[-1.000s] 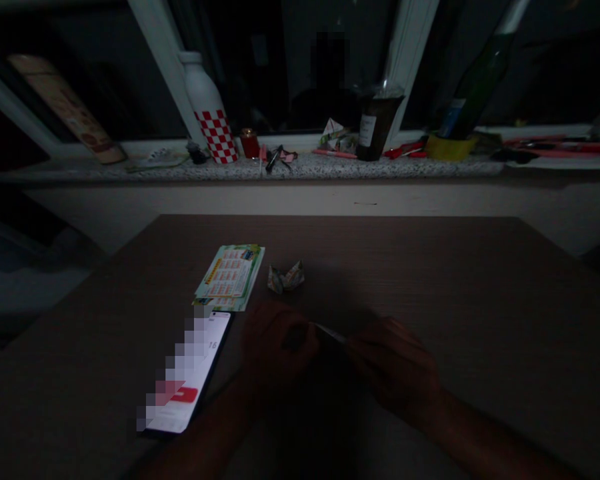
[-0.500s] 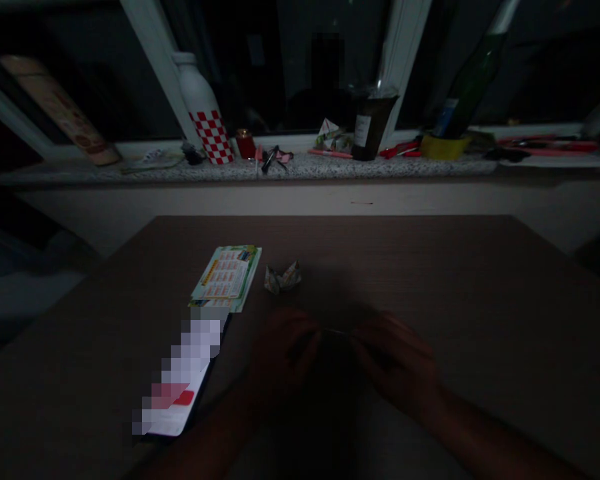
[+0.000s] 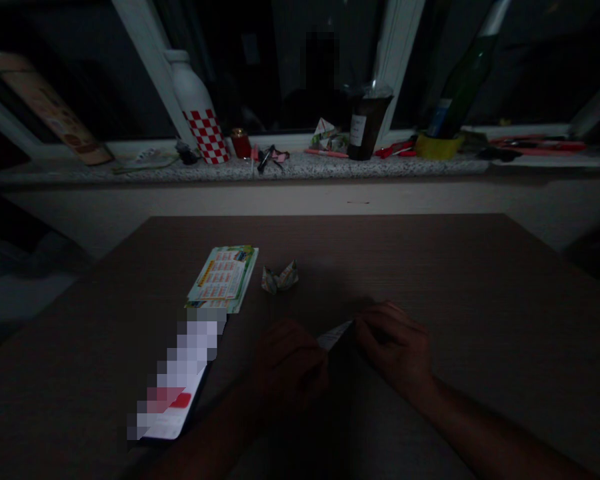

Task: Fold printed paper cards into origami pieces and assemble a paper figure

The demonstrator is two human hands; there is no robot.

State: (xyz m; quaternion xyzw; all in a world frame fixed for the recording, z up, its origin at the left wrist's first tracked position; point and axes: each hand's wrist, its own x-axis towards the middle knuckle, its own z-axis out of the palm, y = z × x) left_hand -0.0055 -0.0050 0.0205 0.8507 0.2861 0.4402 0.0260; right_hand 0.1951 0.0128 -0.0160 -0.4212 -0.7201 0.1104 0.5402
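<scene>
Between my two hands is a small folded piece of paper, its pale triangular face showing in the dim light. My left hand is closed on its left side, the fingers curled and dark in shadow. At the paper's upper right corner, my right hand pinches with thumb and fingertips. A folded paper figure with two raised points stands on the table just beyond my left hand. The lower part of the held paper is lost in shadow.
Left of my hands lie a lit phone and a stack of printed sheets on the wooden table. Along the windowsill stand a checkered bottle, a dark plastic cup, a green bottle and a leaning tumbler.
The paper has turned from a thin edge to show a pale triangular face. My left hand has shifted slightly lower, and the camera view has moved a little to the right.
</scene>
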